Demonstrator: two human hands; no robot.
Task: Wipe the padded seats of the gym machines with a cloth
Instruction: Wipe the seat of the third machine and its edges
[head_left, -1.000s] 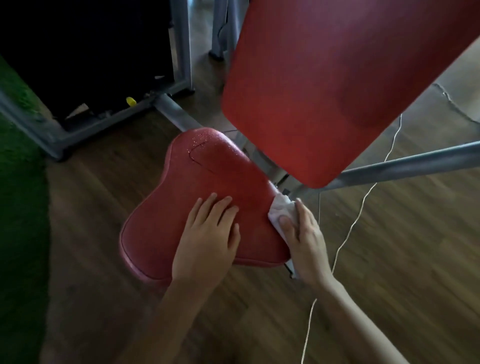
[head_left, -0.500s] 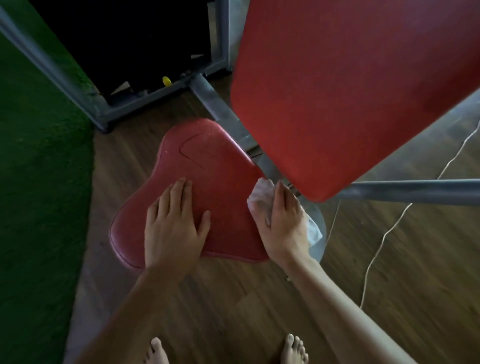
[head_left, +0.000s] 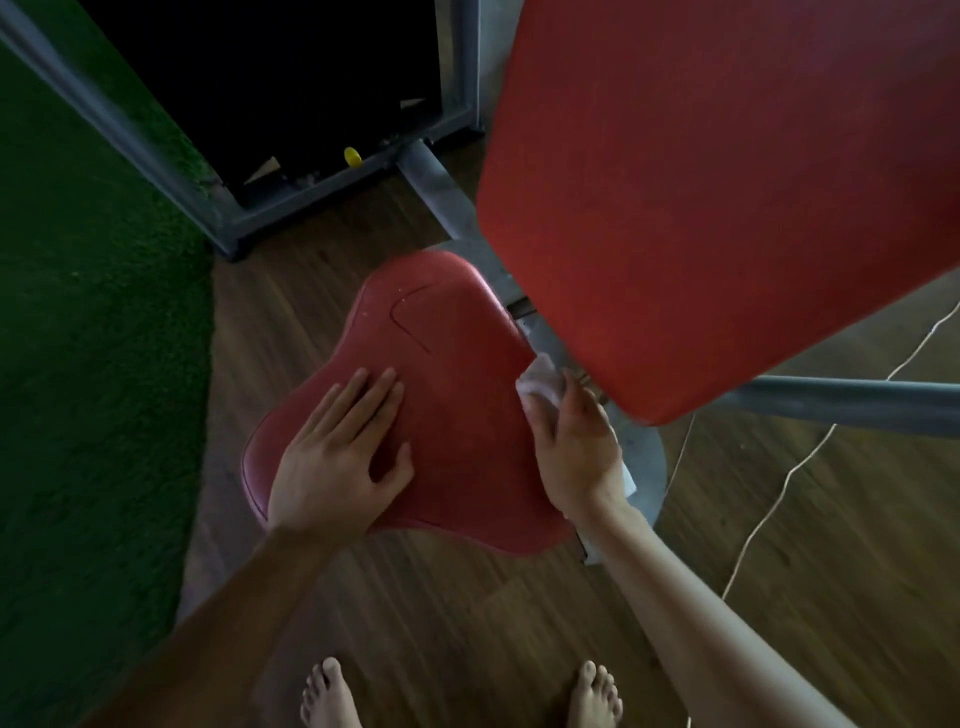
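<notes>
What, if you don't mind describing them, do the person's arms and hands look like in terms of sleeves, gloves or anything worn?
Both forearms are bare, with no sleeve in view. The left hand and the right hand wear no gloves, and no rings, watch or wristband show. The dim light hides finer detail.

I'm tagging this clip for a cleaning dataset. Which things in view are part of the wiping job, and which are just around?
Part of the job:
- red padded seat
- white cloth, held against the seat's edge
- right hand, on the cloth
- left hand, flat on the seat
- red back pad, possibly next

Just around:
- white cord on the floor
- green turf
- yellow knob
</notes>
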